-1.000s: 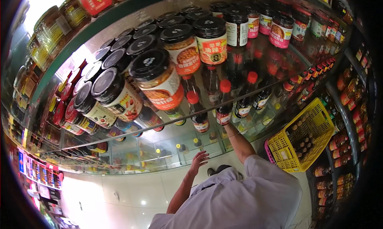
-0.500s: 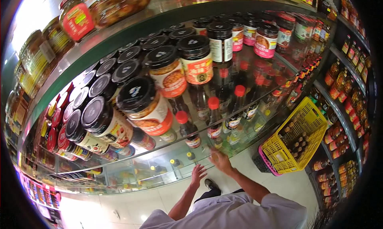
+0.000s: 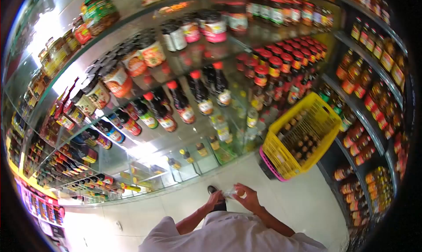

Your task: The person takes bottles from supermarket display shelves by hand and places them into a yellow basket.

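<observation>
Both hands are close together in front of the body, low in the head view. A small clear item, too blurred to identify, lies between them. My right hand pinches it with bent fingers. My left hand meets its other side, with the fingers drawn together. Beyond the hands, dark bottles with red caps stand on a glass shelf, with jars with black lids on the shelf above.
To the right, a yellow crate holding several small bottles rests on a pink basket. Shelves of bottles line the right side. The glass shelf edge curves ahead, above the pale floor.
My right hand has drawn back from the bottle shelf to my left hand, and a clear item now shows between them. The view has shifted toward the right, showing more lower shelving.
</observation>
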### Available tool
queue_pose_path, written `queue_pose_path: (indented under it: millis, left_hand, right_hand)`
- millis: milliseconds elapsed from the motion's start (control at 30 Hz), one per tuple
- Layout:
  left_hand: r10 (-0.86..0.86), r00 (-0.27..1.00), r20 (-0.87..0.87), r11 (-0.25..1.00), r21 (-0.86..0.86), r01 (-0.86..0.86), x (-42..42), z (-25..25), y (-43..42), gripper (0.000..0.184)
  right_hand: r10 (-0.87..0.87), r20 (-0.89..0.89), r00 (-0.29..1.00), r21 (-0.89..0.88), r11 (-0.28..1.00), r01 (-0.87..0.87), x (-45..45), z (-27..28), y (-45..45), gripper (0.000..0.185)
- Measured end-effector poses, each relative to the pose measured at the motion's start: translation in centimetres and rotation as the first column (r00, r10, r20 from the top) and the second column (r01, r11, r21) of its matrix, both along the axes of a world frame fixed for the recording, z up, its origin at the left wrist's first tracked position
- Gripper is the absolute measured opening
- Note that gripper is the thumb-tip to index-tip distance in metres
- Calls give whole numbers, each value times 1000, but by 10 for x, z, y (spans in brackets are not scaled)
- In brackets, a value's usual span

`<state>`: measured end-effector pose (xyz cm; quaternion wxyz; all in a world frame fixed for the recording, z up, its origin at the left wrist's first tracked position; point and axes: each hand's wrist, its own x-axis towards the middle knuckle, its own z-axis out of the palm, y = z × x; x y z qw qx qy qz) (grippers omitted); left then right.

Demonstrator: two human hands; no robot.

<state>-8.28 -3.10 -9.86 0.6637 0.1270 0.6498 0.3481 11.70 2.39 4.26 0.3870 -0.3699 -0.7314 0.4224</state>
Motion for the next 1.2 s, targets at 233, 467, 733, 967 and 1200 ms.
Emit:
queue_pose_path:
  millis: [233, 467, 733, 967, 1200]
  left_hand:
    - [-295, 955, 12, 901, 338, 274, 130, 10, 8, 35]
    - [-497, 862, -100, 784, 373, 495, 205, 59, 28, 35]
    - [-452, 883, -122, 778, 430, 458, 247, 123, 78, 27]
    - [-331, 943, -33, 795, 528, 297, 239, 134, 130, 31]
    - [-286, 958, -1, 814, 527, 244, 272, 109, 222, 44]
  right_hand:
    - [-332, -14, 943, 100, 938, 332, 136, 44, -56, 33]
    - [-435, 37, 900, 112, 896, 429, 229, 93, -81, 35]
    - [-511, 295, 807, 396, 834, 383, 282, 153, -33, 41]
    - [-373, 268, 888, 416, 877, 242, 279, 162, 77, 37]
    - [-357, 337, 871, 468, 866, 174, 266, 174, 186, 26]
